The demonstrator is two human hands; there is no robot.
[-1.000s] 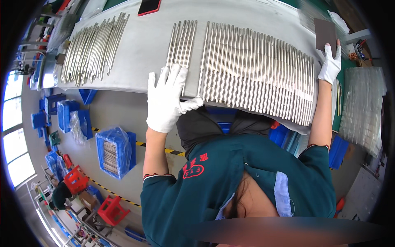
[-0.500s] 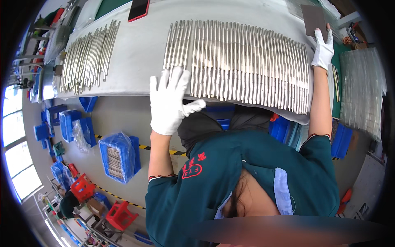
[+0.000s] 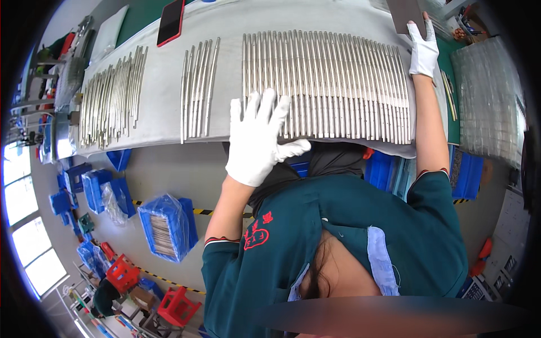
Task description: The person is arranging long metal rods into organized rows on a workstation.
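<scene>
A long row of thin silvery metal rods (image 3: 332,84) lies side by side on the pale table cover. My left hand (image 3: 256,141), in a white glove, is open with fingers spread, its fingertips over the lower left end of that row. To its left lies a small group of similar rods (image 3: 198,90), set apart by a gap. At the far right, my right hand (image 3: 424,53) wears a white glove with some fingertips bare. Its fingers grip the lower edge of a flat grey-brown sheet (image 3: 403,14), whose top runs out of view.
Another uneven bunch of rods (image 3: 112,98) lies at the table's left end. Behind the rods rests a red-edged phone (image 3: 171,22). Clear plastic-like lengths (image 3: 489,101) are stacked at right. A plastic-wrapped blue crate (image 3: 169,225) stands on the floor, with red stools (image 3: 178,306) beyond.
Several rods at the row's left end now lie farther left, apart from the rest. My left hand has moved right, over the remaining row. My right hand still has the sheet.
</scene>
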